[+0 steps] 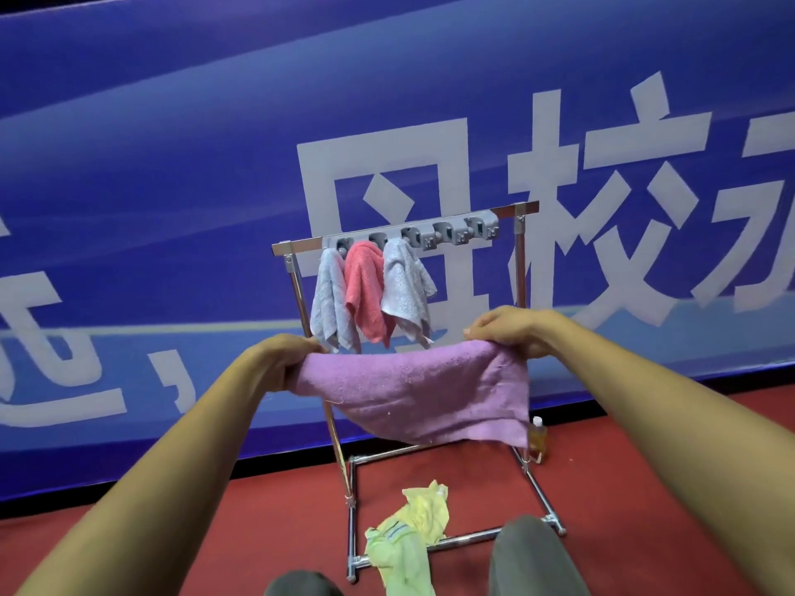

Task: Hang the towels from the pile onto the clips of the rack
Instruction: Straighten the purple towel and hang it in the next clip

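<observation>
A purple towel [423, 391] is stretched between my hands in front of the rack. My left hand [286, 359] pinches its left top corner and my right hand [509, 329] pinches its right top corner. The chrome rack [520, 268] carries a grey clip strip [430, 234] along its top bar. Three towels hang from the left clips: a grey towel [329, 303], a pink towel [365, 290] and another grey towel [404, 290]. The clips to the right hold nothing. A pile of yellow-green towels [408, 539] lies on the floor over the rack's front base bar.
A blue banner [172, 187] with large white characters stands close behind the rack. A small bottle [537, 438] of yellow liquid sits by the rack's right rear foot. The floor is red [258, 531]. My knees [531, 557] show at the bottom edge.
</observation>
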### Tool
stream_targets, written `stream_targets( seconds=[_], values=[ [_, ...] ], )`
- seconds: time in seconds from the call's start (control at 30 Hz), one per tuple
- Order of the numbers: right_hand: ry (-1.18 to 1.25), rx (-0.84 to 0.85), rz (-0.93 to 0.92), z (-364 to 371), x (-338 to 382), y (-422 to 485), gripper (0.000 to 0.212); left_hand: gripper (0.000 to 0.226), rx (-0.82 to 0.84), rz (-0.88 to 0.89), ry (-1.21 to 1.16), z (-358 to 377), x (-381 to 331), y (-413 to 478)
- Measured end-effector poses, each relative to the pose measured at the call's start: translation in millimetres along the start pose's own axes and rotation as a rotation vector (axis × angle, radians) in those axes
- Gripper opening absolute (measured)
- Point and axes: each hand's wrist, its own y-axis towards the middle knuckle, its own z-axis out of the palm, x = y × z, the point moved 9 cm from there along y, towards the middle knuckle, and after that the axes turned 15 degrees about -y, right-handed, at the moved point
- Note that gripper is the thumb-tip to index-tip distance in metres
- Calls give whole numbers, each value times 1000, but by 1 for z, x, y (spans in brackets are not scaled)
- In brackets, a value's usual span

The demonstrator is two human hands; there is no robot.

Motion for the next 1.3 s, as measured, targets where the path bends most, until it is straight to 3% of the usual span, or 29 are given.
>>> stream_targets(
  seconds=[0.13,0.27,0.37,0.5,0.63,0.8,0.93,1.07,1.17,1.23,1.3],
  values=[
    [-171,135,-13,10,5,-8,61,58,240,-88,-32,13,-4,-10],
    [-521,44,67,2,-1,-11,29,42,563,-109,114,45,-2,-40],
    [-625,-29,111,-5,-4,-11,20,29,673,-134,192,67,-1,-59],
    [-626,-97,129,-11,-7,-9,28,41,503,-54,584,78,-2,-60],
    [-724,-243,110,-26,2,-13,24,30,66,331,1004,63,-36,-30],
    [-743,-426,79,-50,15,-21,34,33,-103,448,799,42,-62,-21],
    [-751,-388,57,-56,19,-21,43,31,-250,505,678,21,-74,-25],
    [-668,-414,77,-64,19,-20,31,33,-272,519,214,6,-74,-21],
    [-337,-428,25,-74,17,-9,25,31,-228,472,-210,10,-75,-14],
    [65,-359,-33,-70,16,-1,20,19,-168,431,-395,21,-79,-10],
    [420,-311,-84,-66,21,4,20,26,-159,398,-492,28,-80,-2]
  ],
)
